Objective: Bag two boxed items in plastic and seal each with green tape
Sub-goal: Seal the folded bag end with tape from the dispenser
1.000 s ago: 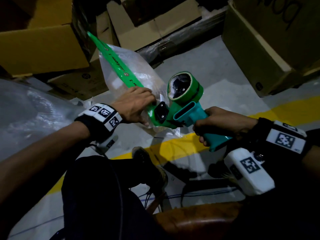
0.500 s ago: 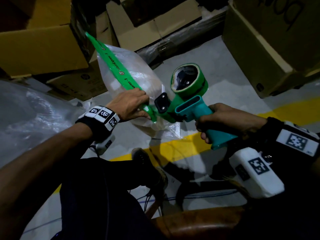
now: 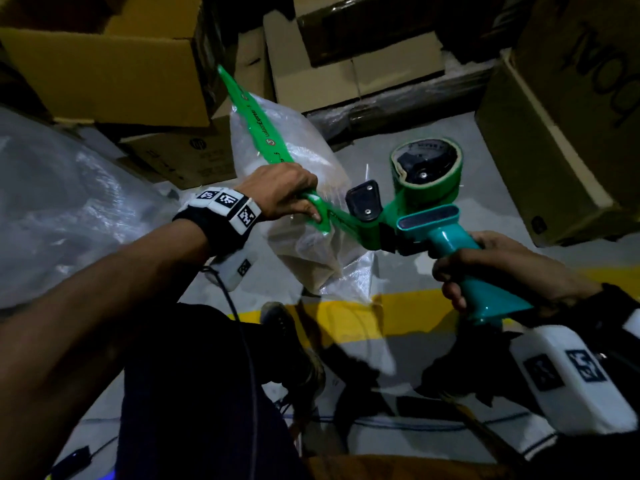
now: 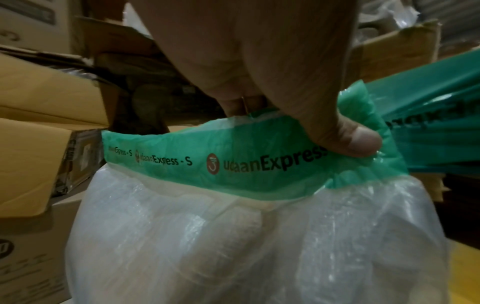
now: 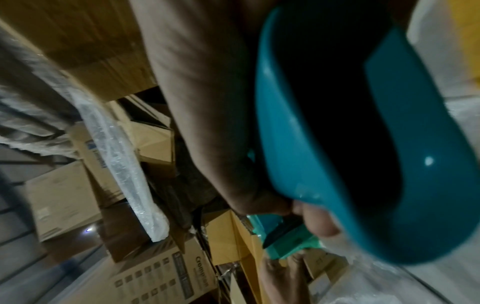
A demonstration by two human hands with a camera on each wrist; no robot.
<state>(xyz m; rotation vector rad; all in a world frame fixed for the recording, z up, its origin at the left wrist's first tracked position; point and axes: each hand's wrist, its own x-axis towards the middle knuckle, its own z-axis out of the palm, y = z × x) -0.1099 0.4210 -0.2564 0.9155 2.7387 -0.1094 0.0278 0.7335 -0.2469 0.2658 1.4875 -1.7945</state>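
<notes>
The left hand (image 3: 281,192) is closed in a pinch on the top edge of the plastic bag (image 3: 304,244), with the thumb (image 4: 355,142) pressing the green tape (image 3: 258,129) against the gathered plastic. The bag hangs from this grip in the air above the grey floor (image 3: 408,133), and inside it a pale boxed item (image 4: 223,232) shows only dimly through the cloudy plastic. The tape runs along the whole mouth of the bag, and its far end sticks out past the bag corner toward the cardboard boxes (image 3: 114,64). Black printing "udaanExpress - S" is readable on the tape in the left wrist view. From the pinch, the tape goes on as a short stretched strip to the tape dispenser (image 3: 415,202), so the strip is not cut yet. The right hand (image 3: 502,268) is wrapped firmly around the teal handle (image 3: 464,258) of the dispenser, fingers curled under it. The green roll (image 3: 427,168) sits on top of the dispenser, just beside the bag and to its right. A yellow line (image 3: 408,313) is painted on the floor below the bag. Loose clear plastic sheeting (image 3: 65,209) lies at the left, and more brown boxes stand behind and at the right. The right wrist view is blurred and shows mostly the handle.
</notes>
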